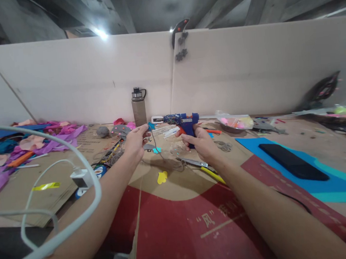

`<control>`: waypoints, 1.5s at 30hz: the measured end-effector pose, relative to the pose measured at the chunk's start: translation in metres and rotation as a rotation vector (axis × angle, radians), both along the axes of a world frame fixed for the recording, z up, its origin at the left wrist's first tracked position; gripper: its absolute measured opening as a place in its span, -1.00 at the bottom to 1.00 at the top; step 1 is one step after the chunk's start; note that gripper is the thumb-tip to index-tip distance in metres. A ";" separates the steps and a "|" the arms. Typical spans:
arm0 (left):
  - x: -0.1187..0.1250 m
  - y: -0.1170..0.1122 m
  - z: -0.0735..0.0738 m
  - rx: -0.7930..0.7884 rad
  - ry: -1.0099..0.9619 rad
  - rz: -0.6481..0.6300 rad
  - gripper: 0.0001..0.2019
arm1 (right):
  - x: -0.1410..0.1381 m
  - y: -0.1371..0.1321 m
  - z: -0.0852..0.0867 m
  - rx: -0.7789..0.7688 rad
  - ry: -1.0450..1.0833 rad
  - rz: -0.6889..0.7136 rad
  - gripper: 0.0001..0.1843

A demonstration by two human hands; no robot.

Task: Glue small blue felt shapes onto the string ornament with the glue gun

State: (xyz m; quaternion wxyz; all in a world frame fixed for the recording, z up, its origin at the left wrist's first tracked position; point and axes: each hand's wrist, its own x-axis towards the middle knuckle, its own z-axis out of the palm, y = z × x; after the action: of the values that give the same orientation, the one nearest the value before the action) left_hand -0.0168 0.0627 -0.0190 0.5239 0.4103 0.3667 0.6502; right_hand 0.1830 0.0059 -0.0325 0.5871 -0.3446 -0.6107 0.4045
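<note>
My right hand [198, 141] is wrapped round the grip of a blue hot glue gun [181, 120], a finger by its orange trigger. The gun's nozzle points left, toward my left hand [137, 141]. Between the left fingertips I pinch a small blue flower cutout [151, 126], with a grey cord hanging down beside it. Another blue cutout [156, 150] lies on the cardboard below. Nearer to me is a yellow flower cutout [162, 177]. Under my right wrist lie scissors [193, 162] and a yellow-handled tool [213, 175], partly covered.
A grey bottle [139, 108] stands against the white partition [82, 80]. Coloured scraps [48, 141] heap up at left. A white cable [97, 179] loops close in front of my left arm. A black phone [292, 161] rests on blue sheets [340, 184] at right.
</note>
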 end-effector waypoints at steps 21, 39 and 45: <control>0.006 -0.008 0.000 0.070 0.108 -0.038 -0.74 | -0.005 -0.007 0.003 0.234 -0.636 -0.404 -0.71; 0.003 0.000 0.001 0.029 -0.107 -0.001 -0.81 | 0.016 0.023 -0.014 -0.326 -0.410 -0.467 -0.91; 0.010 -0.010 0.002 0.075 -0.037 -0.067 -0.82 | 0.036 0.037 -0.026 -0.441 -0.633 -0.500 -0.93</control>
State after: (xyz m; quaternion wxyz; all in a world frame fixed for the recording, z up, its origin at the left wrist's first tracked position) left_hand -0.0067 0.0530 -0.0169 0.5364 0.4295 0.3183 0.6530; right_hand 0.2188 0.0427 -0.0589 0.3639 -0.7045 -0.5575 0.2458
